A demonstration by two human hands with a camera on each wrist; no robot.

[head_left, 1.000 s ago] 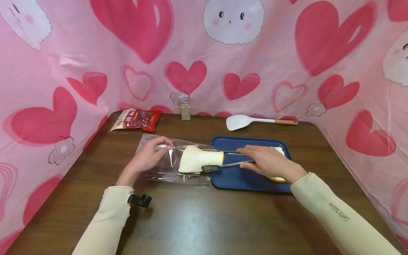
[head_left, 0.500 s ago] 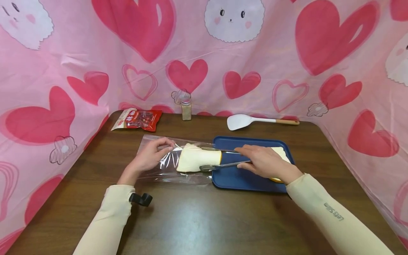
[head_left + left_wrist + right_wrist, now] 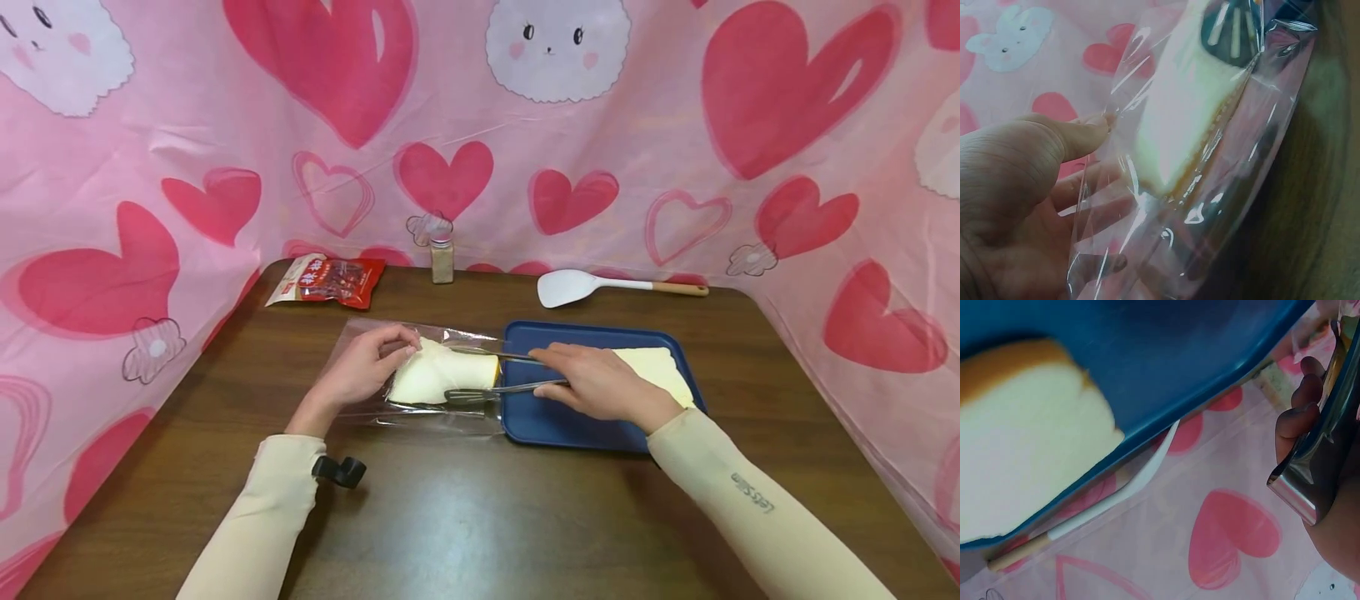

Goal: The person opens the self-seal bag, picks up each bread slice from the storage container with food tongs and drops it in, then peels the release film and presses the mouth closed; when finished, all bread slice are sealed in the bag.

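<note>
My left hand point(image 3: 358, 368) pinches the clear plastic bag point(image 3: 457, 423) between thumb and fingers; the left wrist view shows some fingers through the film. Inside the bag lies a white bread slice point(image 3: 429, 377), curved between the slotted ends of metal tongs point(image 3: 525, 387). My right hand point(image 3: 600, 385) grips these tongs over the blue tray point(image 3: 558, 429); their bent metal end point(image 3: 1300, 494) shows in the right wrist view. Another bread slice point(image 3: 660, 372) with a brown crust rests on the tray, partly hidden by the right hand and forearm.
Toward the back of the wooden table point(image 3: 450, 508) are a red packet of dried food point(image 3: 337, 281), a small spice jar point(image 3: 442, 260) and a white spatula point(image 3: 570, 287) with a wooden handle. A pink heart-print cloth point(image 3: 360, 100) hangs behind and at both sides.
The right hand and tongs have moved left, carrying the bread slice deeper into the bag, up to the left fingers. More of the slice on the tray shows.
</note>
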